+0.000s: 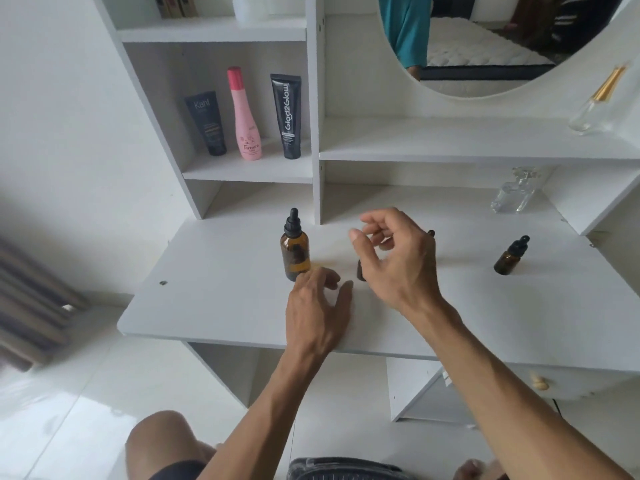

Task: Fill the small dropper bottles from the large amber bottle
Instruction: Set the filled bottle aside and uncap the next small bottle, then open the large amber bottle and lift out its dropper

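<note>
The large amber bottle (294, 251) stands upright on the white desk (221, 299) with its black dropper cap on. My left hand (320, 306) rests flat just in front of its base, fingers spread and holding nothing. My right hand (391, 261) hovers to the right of that bottle with loosely curled, parted fingers. It hides most of a small dark bottle (361, 270). A black dropper tip (431, 233) pokes out behind the knuckles; I cannot tell what it belongs to. Another small amber dropper bottle (511, 257), capped, stands far right.
A shelf behind holds a dark Kahf tube (206, 124), a pink bottle (245, 116) and a black tube (288, 116). Two clear glass perfume bottles (512, 195) (594, 105) stand at the right. A round mirror (485, 43) hangs above.
</note>
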The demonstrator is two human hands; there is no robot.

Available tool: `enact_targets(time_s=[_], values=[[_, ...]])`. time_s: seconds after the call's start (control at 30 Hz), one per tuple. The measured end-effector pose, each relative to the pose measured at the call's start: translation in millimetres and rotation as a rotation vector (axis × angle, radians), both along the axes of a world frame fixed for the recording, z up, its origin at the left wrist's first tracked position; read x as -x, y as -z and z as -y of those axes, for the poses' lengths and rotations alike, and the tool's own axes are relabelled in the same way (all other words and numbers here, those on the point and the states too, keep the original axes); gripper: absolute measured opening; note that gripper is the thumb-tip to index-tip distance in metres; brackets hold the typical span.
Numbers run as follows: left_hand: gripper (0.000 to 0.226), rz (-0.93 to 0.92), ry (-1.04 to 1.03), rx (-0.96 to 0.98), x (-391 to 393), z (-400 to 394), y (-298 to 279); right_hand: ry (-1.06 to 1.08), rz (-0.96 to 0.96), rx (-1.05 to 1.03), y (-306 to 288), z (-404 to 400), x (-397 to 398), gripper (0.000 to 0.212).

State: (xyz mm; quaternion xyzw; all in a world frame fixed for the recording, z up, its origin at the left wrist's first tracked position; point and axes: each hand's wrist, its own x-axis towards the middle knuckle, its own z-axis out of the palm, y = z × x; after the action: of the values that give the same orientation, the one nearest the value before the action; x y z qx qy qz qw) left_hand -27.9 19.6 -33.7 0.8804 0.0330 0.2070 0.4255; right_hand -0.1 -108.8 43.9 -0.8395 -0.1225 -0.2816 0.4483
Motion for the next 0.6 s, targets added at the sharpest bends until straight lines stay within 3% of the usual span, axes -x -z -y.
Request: enact_targets(time_s=[0.17, 0.33, 0.6], values=[[0.034, 0.197, -0.307, 0.136, 2, -16, -10, -0.165, -0.158, 0.019, -19, -40, -24, 0.031], [0.073, 0.044, -0.176, 0.264, -18, -35, -9, -0.231, -0.278, 0.015, -20, -64, -41, 0.037], [0.052, 0.072, -0.049, 0.265, -24, -39, -6, -0.268, -0.344, -0.073, -17, -70, -46, 0.018]])
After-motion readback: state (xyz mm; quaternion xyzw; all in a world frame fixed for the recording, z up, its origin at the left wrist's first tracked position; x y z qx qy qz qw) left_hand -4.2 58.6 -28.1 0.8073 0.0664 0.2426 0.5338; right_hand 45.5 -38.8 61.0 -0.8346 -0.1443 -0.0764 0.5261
